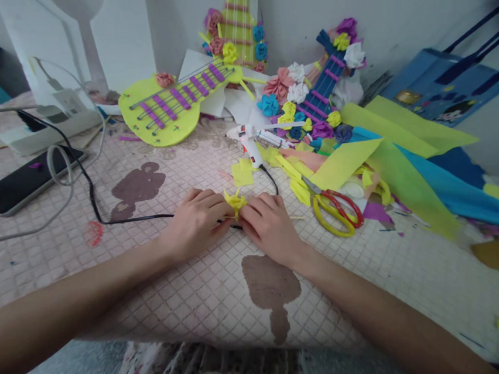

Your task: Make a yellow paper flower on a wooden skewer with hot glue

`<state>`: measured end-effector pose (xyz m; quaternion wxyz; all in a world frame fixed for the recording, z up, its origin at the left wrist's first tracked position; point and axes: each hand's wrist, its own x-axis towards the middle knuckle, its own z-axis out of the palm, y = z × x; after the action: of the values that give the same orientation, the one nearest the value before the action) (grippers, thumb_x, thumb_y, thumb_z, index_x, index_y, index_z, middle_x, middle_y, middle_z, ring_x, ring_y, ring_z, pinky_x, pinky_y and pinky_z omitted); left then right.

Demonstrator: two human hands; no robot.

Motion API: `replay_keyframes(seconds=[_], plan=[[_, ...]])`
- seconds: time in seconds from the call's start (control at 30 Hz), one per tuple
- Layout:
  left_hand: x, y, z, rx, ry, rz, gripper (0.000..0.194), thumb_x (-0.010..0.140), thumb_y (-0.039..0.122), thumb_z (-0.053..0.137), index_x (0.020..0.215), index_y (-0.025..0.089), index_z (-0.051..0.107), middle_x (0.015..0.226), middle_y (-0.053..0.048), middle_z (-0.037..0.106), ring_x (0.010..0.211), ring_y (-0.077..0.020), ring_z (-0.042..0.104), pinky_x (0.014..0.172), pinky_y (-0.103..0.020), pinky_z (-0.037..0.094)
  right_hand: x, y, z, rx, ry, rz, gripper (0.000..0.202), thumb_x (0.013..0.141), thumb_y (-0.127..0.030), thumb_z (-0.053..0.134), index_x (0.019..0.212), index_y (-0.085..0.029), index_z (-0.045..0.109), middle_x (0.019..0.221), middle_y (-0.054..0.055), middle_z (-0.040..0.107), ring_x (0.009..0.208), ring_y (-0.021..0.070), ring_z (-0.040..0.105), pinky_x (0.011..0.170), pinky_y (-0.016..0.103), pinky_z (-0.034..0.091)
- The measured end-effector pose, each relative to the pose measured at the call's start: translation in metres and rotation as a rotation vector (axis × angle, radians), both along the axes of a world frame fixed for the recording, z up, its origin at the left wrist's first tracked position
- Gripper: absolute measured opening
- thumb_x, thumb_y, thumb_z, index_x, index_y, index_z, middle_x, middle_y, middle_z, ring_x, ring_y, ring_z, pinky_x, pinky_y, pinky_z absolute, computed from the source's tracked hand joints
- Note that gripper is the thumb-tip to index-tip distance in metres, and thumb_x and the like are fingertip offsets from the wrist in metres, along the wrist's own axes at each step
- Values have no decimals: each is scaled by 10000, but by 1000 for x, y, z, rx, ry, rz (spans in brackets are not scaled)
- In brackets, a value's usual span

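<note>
Between my two hands is a small yellow paper flower [235, 201], its petals showing above my fingertips. My left hand [200, 221] pinches it from the left, fingers closed. From the other side my right hand [268, 223] grips it with curled fingers. A thin wooden stick [296, 218] pokes out to the right of my right hand; where its other end goes is hidden. Just beyond my hands a white glue gun [249, 146] stands on the table. Scissors [335, 211] with red and yellow handles lie to the right, next to small yellow paper squares [243, 173].
A yellow paper guitar [172, 112] and a blue guitar neck [323, 86] with paper flowers lie at the back. Coloured paper sheets [429, 175] spread right, before a blue bag [447, 85]. A black cable [133, 219] runs behind my hands. A phone [19, 182] and power strip [54, 129] are left.
</note>
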<state>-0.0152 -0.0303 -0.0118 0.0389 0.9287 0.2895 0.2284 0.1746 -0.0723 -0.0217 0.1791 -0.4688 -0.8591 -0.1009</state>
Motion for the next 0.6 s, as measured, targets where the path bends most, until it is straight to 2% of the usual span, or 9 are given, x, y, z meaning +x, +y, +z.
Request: replay_keyframes(seconds=[0.13,0.4,0.6], plan=[[1,0,-1,-6,-22,-11,68,861,218,541,851,176,593,854,-17,625,837,-165,552,782,-310,376,0,0,0,-11,-5,12,133,902,-227,463,835,-182,569,848,44,586,875,202,438,736,352,290],[4,-3,1,42,-24,-12,104,861,172,513,776,164,573,796,-11,617,794,-154,547,761,-305,372,1,-3,-1,-21,24,5,169,910,-245,448,800,-183,560,835,48,595,873,207,439,730,355,293],[4,-4,1,24,-23,-11,98,854,175,515,772,167,568,781,-5,606,784,-148,539,758,-304,366,-1,-4,-2,-23,42,-13,164,884,-318,511,806,-178,548,837,49,601,892,220,441,735,359,295]])
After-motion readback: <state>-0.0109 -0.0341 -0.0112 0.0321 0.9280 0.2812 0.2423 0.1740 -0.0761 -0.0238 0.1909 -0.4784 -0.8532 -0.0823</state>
